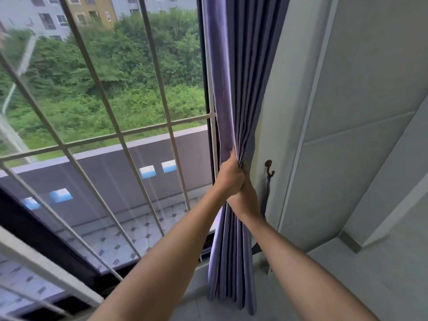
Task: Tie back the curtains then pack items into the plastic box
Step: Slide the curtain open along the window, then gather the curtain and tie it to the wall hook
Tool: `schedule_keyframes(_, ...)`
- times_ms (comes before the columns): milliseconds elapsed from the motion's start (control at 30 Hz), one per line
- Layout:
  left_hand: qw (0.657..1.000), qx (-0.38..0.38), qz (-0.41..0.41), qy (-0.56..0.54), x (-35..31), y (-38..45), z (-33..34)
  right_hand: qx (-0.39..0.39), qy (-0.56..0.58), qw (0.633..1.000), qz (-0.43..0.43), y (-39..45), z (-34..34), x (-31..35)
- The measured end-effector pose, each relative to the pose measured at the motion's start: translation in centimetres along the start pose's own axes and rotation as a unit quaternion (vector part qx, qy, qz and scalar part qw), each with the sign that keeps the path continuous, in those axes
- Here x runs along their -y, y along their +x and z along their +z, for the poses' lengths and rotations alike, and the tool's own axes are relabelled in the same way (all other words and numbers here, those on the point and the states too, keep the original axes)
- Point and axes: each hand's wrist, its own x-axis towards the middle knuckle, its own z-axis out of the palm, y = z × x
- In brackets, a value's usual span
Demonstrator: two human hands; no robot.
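Barred window (104,112), white wall (347,112) | left grip (229,176) and right grip (245,195) clenched around gathered purple curtain (234,77) | hook (268,167) just beside

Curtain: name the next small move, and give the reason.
Probably keep the left hand gripping the curtain and free the right hand to reach for the tieback hanging from the hook just to its right. Both hands hold the gathered folds, and nothing is wrapped round them yet.

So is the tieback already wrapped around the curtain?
No: the tieback hangs loose from the wall hook, while the left hand and right hand grip the bunched curtain.
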Motion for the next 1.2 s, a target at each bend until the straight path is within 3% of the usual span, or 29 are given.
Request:
schedule_keyframes(200,1.000,-0.017,0.020,0.013,-0.7,1.8,1.6,0.012,0.015,0.999,0.049,0.3,1.0,-3.5)
schedule_keyframes(300,0.999,-0.037,0.007,0.027,-0.7,2.2,1.7,0.061,0.037,0.995,0.074,-0.2,0.8,-5.6)
schedule_keyframes(467,0.998,-0.045,0.008,0.038,-0.7,2.7,2.0,0.084,-0.051,0.995,0.000,0.3,0.2,-7.6)
schedule_keyframes(733,0.997,0.045,0.053,-0.022,2.2,-0.9,4.1,0.082,-0.141,0.987,-0.011,-0.9,-1.3,-9.3)
schedule_keyframes(867,0.997,0.070,0.000,-0.035,4.9,-1.7,5.5,0.079,-0.162,0.983,-0.019,-1.5,-1.2,-9.9)
schedule_keyframes(1200,0.985,0.114,-0.037,-0.123,8.1,0.0,7.2,0.120,-0.095,0.975,0.163,-2.6,-2.5,-9.0)
